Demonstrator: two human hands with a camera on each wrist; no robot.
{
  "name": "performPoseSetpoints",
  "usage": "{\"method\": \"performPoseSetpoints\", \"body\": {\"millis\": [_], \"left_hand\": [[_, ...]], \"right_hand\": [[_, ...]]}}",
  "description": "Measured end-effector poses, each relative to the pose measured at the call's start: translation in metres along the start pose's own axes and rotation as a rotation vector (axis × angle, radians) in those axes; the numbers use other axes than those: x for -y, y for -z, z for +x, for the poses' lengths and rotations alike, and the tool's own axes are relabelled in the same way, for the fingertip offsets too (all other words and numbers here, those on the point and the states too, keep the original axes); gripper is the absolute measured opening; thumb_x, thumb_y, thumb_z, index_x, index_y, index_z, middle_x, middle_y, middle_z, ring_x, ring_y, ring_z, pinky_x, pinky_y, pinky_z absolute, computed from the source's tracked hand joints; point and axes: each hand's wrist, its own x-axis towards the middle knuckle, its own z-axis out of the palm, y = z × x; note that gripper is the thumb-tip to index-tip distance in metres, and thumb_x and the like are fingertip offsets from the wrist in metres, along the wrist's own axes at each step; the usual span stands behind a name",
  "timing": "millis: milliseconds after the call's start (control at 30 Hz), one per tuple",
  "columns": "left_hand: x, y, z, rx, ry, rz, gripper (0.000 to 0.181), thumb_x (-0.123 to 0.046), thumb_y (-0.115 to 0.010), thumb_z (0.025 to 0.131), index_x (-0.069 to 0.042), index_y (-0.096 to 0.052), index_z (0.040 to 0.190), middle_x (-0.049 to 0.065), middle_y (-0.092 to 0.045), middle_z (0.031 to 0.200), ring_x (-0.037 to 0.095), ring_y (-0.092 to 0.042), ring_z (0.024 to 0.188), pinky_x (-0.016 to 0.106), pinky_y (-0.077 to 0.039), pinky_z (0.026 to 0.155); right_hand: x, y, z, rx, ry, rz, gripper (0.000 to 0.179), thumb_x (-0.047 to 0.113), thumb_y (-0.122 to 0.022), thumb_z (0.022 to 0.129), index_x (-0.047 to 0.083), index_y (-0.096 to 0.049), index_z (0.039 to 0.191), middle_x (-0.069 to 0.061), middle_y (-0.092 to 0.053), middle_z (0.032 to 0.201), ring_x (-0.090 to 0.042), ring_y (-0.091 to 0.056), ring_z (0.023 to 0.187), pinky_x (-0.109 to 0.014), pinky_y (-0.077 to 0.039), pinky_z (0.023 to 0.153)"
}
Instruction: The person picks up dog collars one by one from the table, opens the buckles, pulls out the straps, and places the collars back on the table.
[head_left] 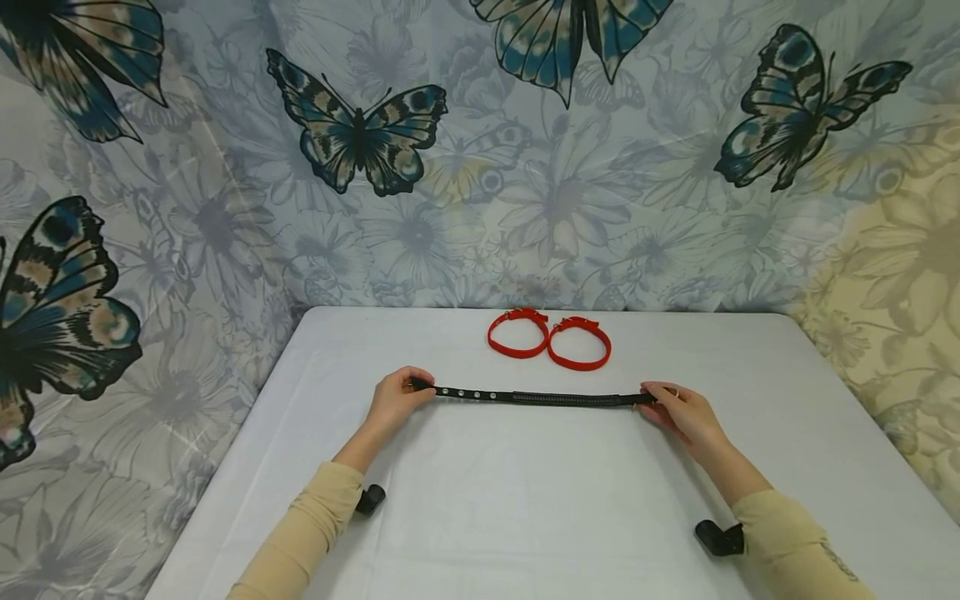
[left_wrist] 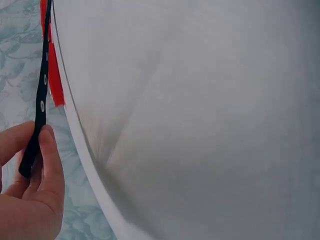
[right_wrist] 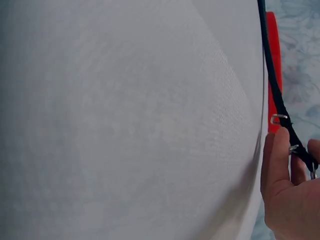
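Note:
A black collar (head_left: pixel 566 400) with metal-ringed holes is stretched out straight between my two hands, just above the white table. My left hand (head_left: pixel 397 396) pinches its holed end between thumb and fingers, and in the left wrist view the tip of the collar (left_wrist: pixel 40 107) pokes out past the fingers. At the other end, my right hand (head_left: pixel 682 414) grips the buckle part; metal loops on the collar (right_wrist: pixel 274 75) show beside the fingers in the right wrist view. Behind it two red collars (head_left: pixel 517 353) (head_left: pixel 580 365), each buckled into a ring, stand side by side on the table.
The white-covered table (head_left: pixel 525 517) reaches back to a wall hung with butterfly-print cloth (head_left: pixel 420 242). Similar cloth lines the left and right sides. A dark wrist device (head_left: pixel 720 539) sticks out from the right sleeve, another (head_left: pixel 371 500) from the left.

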Motion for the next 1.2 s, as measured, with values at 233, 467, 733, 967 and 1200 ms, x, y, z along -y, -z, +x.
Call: {"method": "performPoseSetpoints", "body": {"millis": [233,467,733,967,1200], "left_hand": [[-0.002,0.003,-0.005,-0.009,-0.169,0.221,0.011,-0.004,-0.071,0.087,-0.007,-0.071,0.097,0.006,-0.07,0.094,0.023,-0.064,0.088,0.036,-0.053,0.075],[-0.007,-0.001,-0.013,-0.052,-0.439,0.651,0.017,0.003,-0.071,0.084,-0.01,-0.074,0.094,0.005,-0.071,0.095,0.024,-0.065,0.089,0.037,-0.055,0.071],[-0.006,-0.011,-0.032,-0.048,-0.678,0.937,0.015,-0.005,-0.072,0.086,0.0,-0.072,0.099,0.013,-0.071,0.1,0.029,-0.065,0.098,0.041,-0.053,0.085],[-0.011,-0.01,-0.046,0.175,-0.386,1.014,0.054,-0.039,-0.051,0.101,0.004,-0.053,0.135,0.021,-0.052,0.138,0.035,-0.044,0.132,0.053,-0.025,0.112],[-0.009,-0.008,-0.047,0.231,-0.347,0.996,0.059,-0.044,-0.05,0.1,0.0,-0.05,0.14,0.022,-0.046,0.143,0.037,-0.039,0.135,0.058,-0.02,0.113]], "right_hand": [[0.0,-0.001,-0.006,-0.065,0.102,-0.161,0.048,0.021,-0.061,0.098,-0.008,-0.048,0.135,0.009,-0.061,0.103,0.0,-0.062,0.084,-0.021,-0.055,0.078],[-0.001,-0.002,-0.013,-0.155,0.274,-0.663,0.036,0.018,-0.054,0.1,-0.002,-0.057,0.129,-0.026,-0.057,0.128,-0.032,-0.059,0.11,-0.04,-0.051,0.086],[-0.008,-0.006,-0.018,-0.108,0.61,-1.075,0.033,0.01,-0.062,0.092,-0.008,-0.062,0.12,-0.032,-0.054,0.127,-0.052,-0.045,0.12,-0.067,-0.035,0.096],[-0.01,-0.015,-0.024,-0.017,0.533,-1.239,0.058,0.026,-0.058,0.098,-0.015,-0.045,0.136,-0.037,-0.037,0.142,-0.054,-0.027,0.134,-0.072,-0.019,0.104],[-0.01,-0.022,-0.027,0.017,0.431,-1.284,0.067,0.039,-0.053,0.099,-0.012,-0.04,0.141,-0.037,-0.031,0.145,-0.054,-0.019,0.137,-0.073,-0.01,0.105]]}}
